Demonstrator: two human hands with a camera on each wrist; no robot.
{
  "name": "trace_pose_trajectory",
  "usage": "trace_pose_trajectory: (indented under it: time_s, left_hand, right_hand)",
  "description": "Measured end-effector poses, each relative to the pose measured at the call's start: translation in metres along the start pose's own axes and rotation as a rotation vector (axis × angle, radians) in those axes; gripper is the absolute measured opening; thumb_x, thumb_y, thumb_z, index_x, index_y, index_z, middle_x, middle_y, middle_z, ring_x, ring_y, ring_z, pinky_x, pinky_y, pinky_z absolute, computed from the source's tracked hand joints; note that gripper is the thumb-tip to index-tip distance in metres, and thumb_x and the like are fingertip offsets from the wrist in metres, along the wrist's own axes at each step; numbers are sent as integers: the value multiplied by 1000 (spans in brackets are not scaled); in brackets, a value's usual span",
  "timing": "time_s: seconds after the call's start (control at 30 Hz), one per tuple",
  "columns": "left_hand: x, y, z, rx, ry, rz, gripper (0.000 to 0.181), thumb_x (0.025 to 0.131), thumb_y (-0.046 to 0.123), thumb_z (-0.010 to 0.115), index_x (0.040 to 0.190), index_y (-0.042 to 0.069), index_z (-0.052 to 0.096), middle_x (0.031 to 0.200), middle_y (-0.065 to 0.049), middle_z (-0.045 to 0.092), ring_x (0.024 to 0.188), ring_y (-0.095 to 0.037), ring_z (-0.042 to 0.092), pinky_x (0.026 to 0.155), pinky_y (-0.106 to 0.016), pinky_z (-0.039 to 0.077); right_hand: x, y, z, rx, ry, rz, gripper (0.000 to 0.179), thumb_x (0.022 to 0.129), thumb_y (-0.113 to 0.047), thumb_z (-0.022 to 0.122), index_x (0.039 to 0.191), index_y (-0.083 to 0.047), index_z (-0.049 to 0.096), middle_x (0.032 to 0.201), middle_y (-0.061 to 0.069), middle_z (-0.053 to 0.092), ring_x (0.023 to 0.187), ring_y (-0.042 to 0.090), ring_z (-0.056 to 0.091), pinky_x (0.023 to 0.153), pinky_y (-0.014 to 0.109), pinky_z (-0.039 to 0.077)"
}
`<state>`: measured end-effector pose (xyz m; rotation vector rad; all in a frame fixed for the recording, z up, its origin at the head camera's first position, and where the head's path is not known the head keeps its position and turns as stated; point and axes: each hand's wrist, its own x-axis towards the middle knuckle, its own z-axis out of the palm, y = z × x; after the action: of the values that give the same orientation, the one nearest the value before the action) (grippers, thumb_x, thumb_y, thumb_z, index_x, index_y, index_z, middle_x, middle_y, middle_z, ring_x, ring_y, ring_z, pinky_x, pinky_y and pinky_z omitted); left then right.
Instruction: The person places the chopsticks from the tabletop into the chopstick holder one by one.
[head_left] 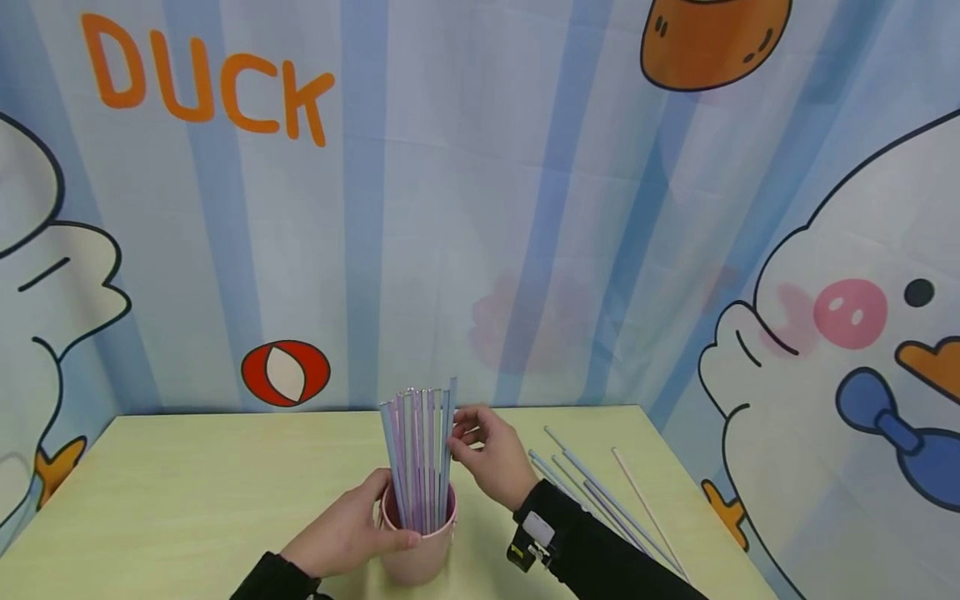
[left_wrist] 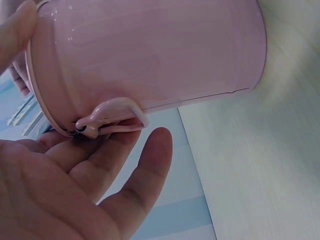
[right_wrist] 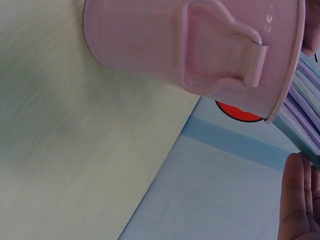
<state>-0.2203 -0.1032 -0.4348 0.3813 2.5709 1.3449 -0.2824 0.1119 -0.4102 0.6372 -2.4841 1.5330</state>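
In the head view, a striped backdrop (head_left: 465,208) printed with ducks and orange letters is seen beyond both hands. A pale yellow table (head_left: 225,492) is spread beneath them. Between the hands, a pink bucket (head_left: 420,560) is stood upright on the table. Its rim is gripped by the left hand (head_left: 345,529), the thumb laid over the near side and the fingers wrapped round the outside; in the left wrist view, a small loop handle (left_wrist: 115,112) is touched by those fingers. Inside the bucket, a bunch of blue, purple and clear straws (head_left: 417,458) is held upright, just left of the right hand (head_left: 491,458). To the right of that hand, partly covered by its black sleeve (head_left: 592,546), loose straws (head_left: 588,474) are scattered on the table. At the bunch's right edge, one blue straw (head_left: 452,396) is pinched between the right hand's thumb and fingers.
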Motion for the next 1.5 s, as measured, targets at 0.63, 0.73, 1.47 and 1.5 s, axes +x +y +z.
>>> trace_pose_trajectory:
  time_s: [0.63, 0.73, 1.47, 1.5]
  left_hand:
    - [-1, -2, 1, -16, 13, 1, 97, 72, 47, 80, 144, 2, 35, 140, -19, 49, 123, -36, 51, 100, -65, 39]
    - [-1, -2, 1, -17, 15, -4, 97, 72, 47, 81, 145, 2, 34, 141, -19, 49, 123, -37, 50, 100, -65, 39]
    - [1, -2, 1, 11, 12, -9, 96, 73, 44, 82, 145, 2, 35, 141, -18, 49, 122, -33, 51, 102, -63, 39]
    - [1, -2, 1, 12, 14, -10, 95, 72, 44, 82, 145, 2, 35, 141, -18, 49, 122, -33, 51, 101, -63, 39]
  right_hand:
    - [-8, 10, 6, 1, -84, 34, 23, 91, -8, 68, 112, -5, 59, 95, 6, 62, 80, 16, 66, 70, 31, 61]
    - [-10, 11, 3, -24, -98, 31, 24, 91, -10, 68, 112, -6, 59, 94, 5, 62, 80, 15, 66, 70, 31, 60]
    - [-33, 94, -94, -643, -53, 1, 14, 89, -2, 67, 102, -5, 73, 93, 3, 67, 81, 19, 62, 72, 37, 54]
    - [-35, 100, -96, -683, -66, 4, 14, 89, -2, 68, 101, -5, 74, 92, 4, 67, 80, 20, 62, 71, 36, 54]
